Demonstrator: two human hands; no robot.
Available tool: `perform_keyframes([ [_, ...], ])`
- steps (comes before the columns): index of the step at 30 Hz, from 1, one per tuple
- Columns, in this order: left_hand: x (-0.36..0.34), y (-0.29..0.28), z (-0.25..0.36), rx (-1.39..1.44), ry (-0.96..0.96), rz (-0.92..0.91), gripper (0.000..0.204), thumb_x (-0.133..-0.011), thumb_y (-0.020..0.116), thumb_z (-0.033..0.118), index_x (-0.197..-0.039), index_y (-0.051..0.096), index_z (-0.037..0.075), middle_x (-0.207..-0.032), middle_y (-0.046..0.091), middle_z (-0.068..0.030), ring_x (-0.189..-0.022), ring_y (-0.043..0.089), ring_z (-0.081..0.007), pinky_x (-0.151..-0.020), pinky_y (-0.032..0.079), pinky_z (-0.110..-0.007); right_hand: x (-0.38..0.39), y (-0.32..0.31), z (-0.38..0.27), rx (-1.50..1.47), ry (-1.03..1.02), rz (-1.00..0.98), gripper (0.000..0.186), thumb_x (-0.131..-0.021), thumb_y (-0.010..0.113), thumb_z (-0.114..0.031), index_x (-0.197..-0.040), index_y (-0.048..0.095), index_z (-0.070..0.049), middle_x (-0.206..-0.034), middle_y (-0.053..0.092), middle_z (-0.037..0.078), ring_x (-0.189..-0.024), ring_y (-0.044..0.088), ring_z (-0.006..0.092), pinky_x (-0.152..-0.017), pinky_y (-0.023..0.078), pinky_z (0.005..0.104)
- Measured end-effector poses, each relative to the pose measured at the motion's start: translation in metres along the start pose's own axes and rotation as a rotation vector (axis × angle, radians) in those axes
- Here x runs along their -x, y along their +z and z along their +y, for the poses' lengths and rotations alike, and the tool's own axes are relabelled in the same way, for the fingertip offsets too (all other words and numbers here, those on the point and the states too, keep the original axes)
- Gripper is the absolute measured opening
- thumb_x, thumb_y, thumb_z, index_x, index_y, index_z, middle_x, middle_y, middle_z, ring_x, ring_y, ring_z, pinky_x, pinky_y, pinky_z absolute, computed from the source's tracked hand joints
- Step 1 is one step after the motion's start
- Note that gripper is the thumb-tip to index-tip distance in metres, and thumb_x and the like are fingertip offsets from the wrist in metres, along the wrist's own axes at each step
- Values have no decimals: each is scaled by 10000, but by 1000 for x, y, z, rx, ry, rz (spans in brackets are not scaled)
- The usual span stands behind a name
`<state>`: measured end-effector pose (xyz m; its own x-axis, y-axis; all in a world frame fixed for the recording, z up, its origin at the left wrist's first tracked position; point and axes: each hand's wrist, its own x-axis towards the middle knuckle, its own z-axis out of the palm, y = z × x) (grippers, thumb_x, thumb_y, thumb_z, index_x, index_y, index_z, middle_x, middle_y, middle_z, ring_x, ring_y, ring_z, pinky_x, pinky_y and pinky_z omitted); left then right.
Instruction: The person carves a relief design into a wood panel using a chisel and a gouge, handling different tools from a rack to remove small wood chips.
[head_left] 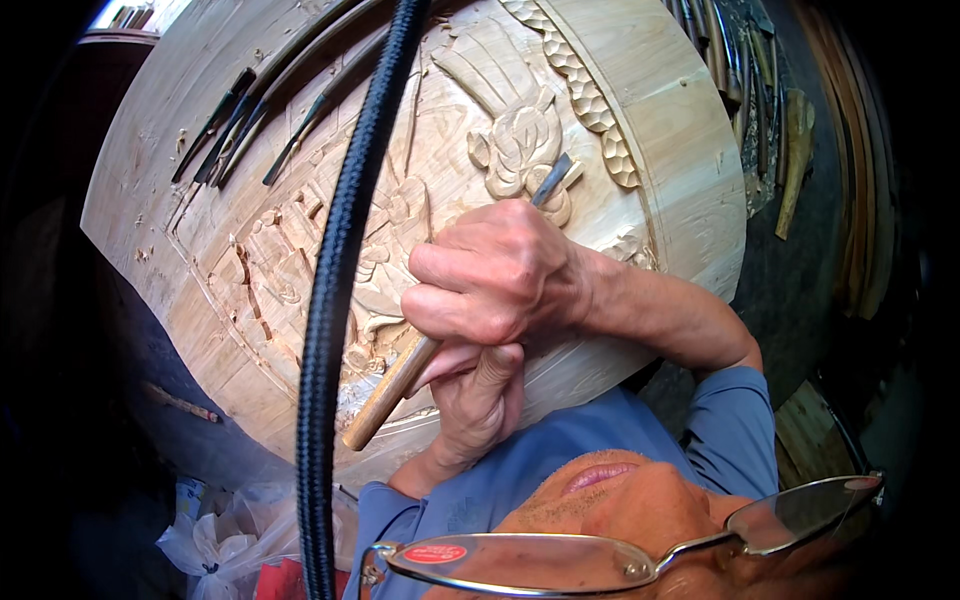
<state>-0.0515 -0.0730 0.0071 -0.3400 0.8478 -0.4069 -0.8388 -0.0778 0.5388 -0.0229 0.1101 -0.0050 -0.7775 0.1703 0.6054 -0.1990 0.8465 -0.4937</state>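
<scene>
My right hand (pixel 500 262) is wrapped round a carving chisel, with its knuckles up. The chisel's wooden handle (pixel 388 393) sticks out to the lower left, and its narrow metal blade (pixel 552 180) points to the upper right. Just below, my left hand (pixel 474 392) is closed against the handle, its thumb bent beside my right hand and its other fingers partly hidden. Under both hands lies a large pale wooden panel (pixel 690 140) carved in relief. Near the blade tip is a rounded carved figure (pixel 525 140). Exactly where the edge meets the wood I cannot tell.
Several long-handled chisels (pixel 300 130) lie across the panel's upper left. More tools, among them a light wooden mallet-like piece (pixel 796 160), rest at the far right. A dark braided cord (pixel 340 270) hangs across the view. Clear plastic bags (pixel 235 535) sit at lower left.
</scene>
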Motion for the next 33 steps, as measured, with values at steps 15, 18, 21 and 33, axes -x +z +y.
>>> perform_keyframes([
  [15, -7, 12, 13, 162, -58, 47, 481, -1074, 740, 50, -1519, 558, 79, -1405, 629, -4, -1369, 533, -127, -1204, 401, -354, -1, 3, 1, 72, 11, -15, 381, -824, 686, -402, -695, 455, -128, -695, 373, 9, -513, 541, 122, -416, 451, 310],
  [18, -9, 12, 14, 171, -46, 38, 461, -1069, 743, 38, -1496, 575, 87, -1378, 642, -9, -1344, 553, -129, -1183, 426, -352, 0, 4, 2, 99, 6, -20, 380, -812, 691, -406, -694, 455, -132, -699, 374, 9, -518, 544, 123, -420, 450, 311],
  [21, -11, 12, 13, 181, -45, 45, 445, -1064, 746, 29, -1475, 589, 93, -1353, 657, -14, -1320, 573, -131, -1165, 448, -350, 0, 4, 2, 103, 11, -19, 394, -805, 697, -422, -694, 452, -135, -701, 375, 9, -521, 547, 127, -421, 449, 314],
  [33, -4, 10, 9, -133, -52, 62, 740, -1029, 790, 452, -1625, 482, 139, -1666, 476, -23, -1591, 388, -249, -1344, 273, -491, -1, -1, 1, 166, -28, -15, 380, -810, 694, -394, -689, 447, -132, -687, 365, 7, -521, 535, 123, -426, 420, 304],
])
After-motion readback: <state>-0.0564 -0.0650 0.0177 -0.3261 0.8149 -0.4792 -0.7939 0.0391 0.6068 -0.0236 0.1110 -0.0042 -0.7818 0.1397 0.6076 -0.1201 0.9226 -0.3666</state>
